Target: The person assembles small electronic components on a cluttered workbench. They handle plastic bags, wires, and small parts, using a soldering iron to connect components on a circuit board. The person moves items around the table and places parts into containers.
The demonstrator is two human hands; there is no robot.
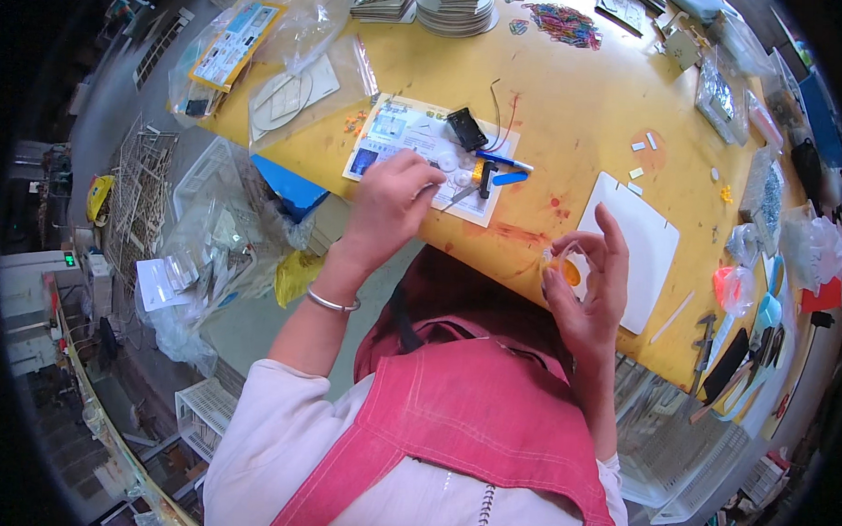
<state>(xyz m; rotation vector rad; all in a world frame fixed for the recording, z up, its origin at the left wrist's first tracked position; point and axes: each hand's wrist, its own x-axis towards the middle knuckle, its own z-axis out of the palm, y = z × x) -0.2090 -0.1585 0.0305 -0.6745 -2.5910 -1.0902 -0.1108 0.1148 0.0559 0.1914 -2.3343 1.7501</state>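
My left hand (391, 202) hovers over the near left part of a printed sheet (369, 155), thumb and fingertips pinched together; whatever they hold is too small to make out. Near its fingertips on the sheet are small white round parts (446, 159), a yellow motor-like part (480, 172) and a blue strip (509, 178). A black battery box (466, 130) with red and dark wires lies at the sheet's far edge, beside a blue-and-white pen (508, 160). My right hand (592, 278) curls its thumb and fingers around a small clear round piece with orange inside (567, 271), over the table's near edge.
A white panel (640, 229) lies beside my right hand. Small white pieces (638, 146) and a heap of coloured paper clips (564, 25) are farther off. Calipers (704, 340), other tools and bags line the right edge. Bagged parts (302, 92) lie left, crates (210, 186) below.
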